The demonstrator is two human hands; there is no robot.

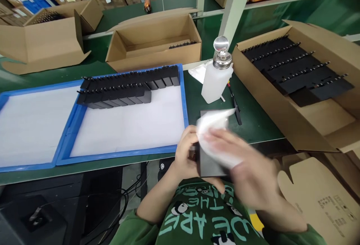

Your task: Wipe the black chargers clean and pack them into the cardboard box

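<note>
In the head view my left hand point(187, 155) is closed round the left side of a flat, dark rectangular panel point(209, 162), held in front of my chest at the table edge. My right hand point(239, 151), smeared by motion, presses a white wiping cloth point(210, 123) over the panel's face. The cloth covers much of the panel's upper part. Just beyond stands a white pump bottle point(213, 82) with a metal top, its round lid tipped up. A thin black-handled tool point(235, 104) lies beside the bottle.
Blue-rimmed trays point(184, 106) to the left hold two rows of black parts point(120, 87). At right, an open carton point(270, 106) contains more black panels point(284, 65). Another open carton point(157, 57) stands behind. A pale post point(236, 5) rises behind the bottle.
</note>
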